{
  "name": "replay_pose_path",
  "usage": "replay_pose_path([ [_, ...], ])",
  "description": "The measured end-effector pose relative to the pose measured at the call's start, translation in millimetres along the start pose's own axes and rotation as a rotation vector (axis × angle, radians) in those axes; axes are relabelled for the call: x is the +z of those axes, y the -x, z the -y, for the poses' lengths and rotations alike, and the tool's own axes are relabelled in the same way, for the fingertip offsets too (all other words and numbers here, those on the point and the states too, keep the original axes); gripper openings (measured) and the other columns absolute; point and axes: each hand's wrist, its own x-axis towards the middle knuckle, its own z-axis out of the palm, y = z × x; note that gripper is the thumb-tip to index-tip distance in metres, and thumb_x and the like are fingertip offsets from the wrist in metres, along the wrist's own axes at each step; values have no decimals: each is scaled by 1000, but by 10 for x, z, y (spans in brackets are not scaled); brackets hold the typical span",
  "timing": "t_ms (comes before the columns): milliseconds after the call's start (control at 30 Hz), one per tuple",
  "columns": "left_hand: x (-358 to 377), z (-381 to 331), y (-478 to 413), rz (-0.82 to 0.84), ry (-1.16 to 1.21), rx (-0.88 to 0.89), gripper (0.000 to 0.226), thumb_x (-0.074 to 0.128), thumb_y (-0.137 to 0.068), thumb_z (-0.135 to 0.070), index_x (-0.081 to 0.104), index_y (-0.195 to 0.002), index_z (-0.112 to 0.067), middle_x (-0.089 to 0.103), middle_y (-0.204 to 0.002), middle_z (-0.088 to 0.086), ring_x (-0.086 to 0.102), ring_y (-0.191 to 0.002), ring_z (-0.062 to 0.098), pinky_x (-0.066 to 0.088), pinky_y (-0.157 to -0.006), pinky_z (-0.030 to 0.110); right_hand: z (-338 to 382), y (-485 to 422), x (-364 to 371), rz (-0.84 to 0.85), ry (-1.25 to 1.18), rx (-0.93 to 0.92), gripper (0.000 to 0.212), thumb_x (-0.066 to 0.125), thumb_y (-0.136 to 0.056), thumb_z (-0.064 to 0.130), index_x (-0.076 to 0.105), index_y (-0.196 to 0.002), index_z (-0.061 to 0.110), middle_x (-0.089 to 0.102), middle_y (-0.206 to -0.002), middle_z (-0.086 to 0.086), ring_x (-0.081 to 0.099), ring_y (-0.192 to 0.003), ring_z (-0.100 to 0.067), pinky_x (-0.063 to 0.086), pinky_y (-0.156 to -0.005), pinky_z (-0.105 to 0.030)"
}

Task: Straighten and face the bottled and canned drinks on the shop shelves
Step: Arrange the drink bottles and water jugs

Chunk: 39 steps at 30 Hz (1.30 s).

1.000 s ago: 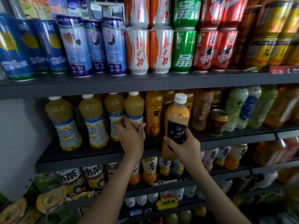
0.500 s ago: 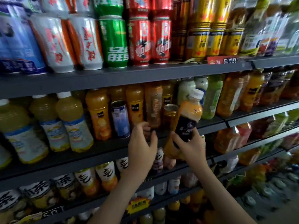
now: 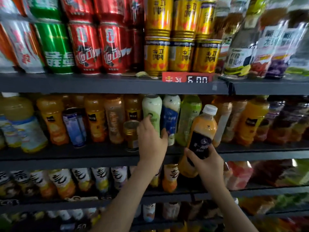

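Grip of the right hand [image 3: 207, 164] is clamped round a tilted plastic juice bottle [image 3: 202, 126], orange with a white cap and dark label, just off the middle shelf's [image 3: 66, 156] front edge. The left hand [image 3: 152, 141] clasps a pale green bottle [image 3: 151, 106] on that shelf, beside a ribbed gold can [image 3: 131, 131]. The price tag [image 3: 197, 79] above reads 6.00.

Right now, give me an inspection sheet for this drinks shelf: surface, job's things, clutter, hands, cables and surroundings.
Surface: dark shelves, several tiers.
Job's things: orange juice bottle, white cap, tilted, held off the shelf; pale green bottle upright on the middle tier.
Clutter: gold can and blue can standing among the middle tier's bottles.
Hands: left hand grips the pale green bottle; right hand grips the orange juice bottle.
Cables: nothing seen.
Surroundings: red price tag reading 6.00; stacked yellow cans above.
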Motion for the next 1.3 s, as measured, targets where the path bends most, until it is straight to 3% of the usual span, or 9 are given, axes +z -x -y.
replay_pose_path([
  [133,92,-17,-149,-60,-61,-86,69,71,-81,-23,33,-135,-3,47,-129,15,39,-121,27,41,-99,39,-41,-116,-50,41,-34,-6,41,80,-72,35,61,-107,25,67,-92,15,61,-86,0,50,-75,-23],
  [267,152,38,-338,-40,-87,-129,71,69,-83,-30,31,-137,-3,52,-128,16,36,-121,29,36,-100,38,-46,-152,-58,52,-74,-6,37,80,-72,32,61,-103,27,66,-89,19,60,-82,11,48,-65,-9],
  [467,160,120,-487,-32,-208,-107,60,72,-78,-40,49,-114,2,60,-111,18,47,-108,33,27,-98,33,12,-229,-29,56,-94,-38,36,80,-73,31,62,-104,26,67,-89,18,60,-83,12,48,-66,-9],
  [667,55,176,-205,-116,-28,-5,63,82,-68,-34,56,-115,-2,62,-106,11,49,-103,28,41,-81,28,37,-280,93,33,-125,-81,38,80,-74,25,57,-104,26,63,-90,22,57,-82,19,44,-65,-2],
  [900,-79,342,186,-93,262,17,73,79,-71,-31,42,-133,-20,56,-127,-2,54,-117,13,46,-94,21,4,-336,180,79,-127,-114,42,78,-75,28,56,-110,26,63,-96,19,59,-90,9,42,-70,-1],
  [1000,-123,377,216,-75,308,-43,74,78,-72,-32,42,-135,-17,59,-127,1,57,-116,14,51,-92,30,-1,-353,214,119,-128,-119,44,78,-75,28,54,-113,31,64,-99,20,59,-93,8,46,-74,-6],
  [1067,-158,369,160,-39,301,-48,73,78,-73,-32,41,-135,-15,58,-126,0,57,-115,14,49,-92,24,-12,-361,234,117,-137,-108,45,78,-75,30,55,-115,30,65,-102,18,60,-96,5,49,-79,-16],
  [1167,-159,276,-45,25,167,-28,70,76,-77,-34,41,-132,-8,59,-123,5,57,-111,17,44,-82,15,-1,-348,244,101,-153,-108,46,78,-75,30,56,-116,27,66,-103,15,61,-97,2,50,-80,-19],
  [1300,-55,133,-272,71,-30,-63,62,71,-82,-36,40,-124,-2,61,-112,13,61,-100,26,39,-64,19,22,-280,225,92,-173,-122,42,77,-76,26,56,-112,26,64,-102,15,58,-94,11,44,-74,-4],
])
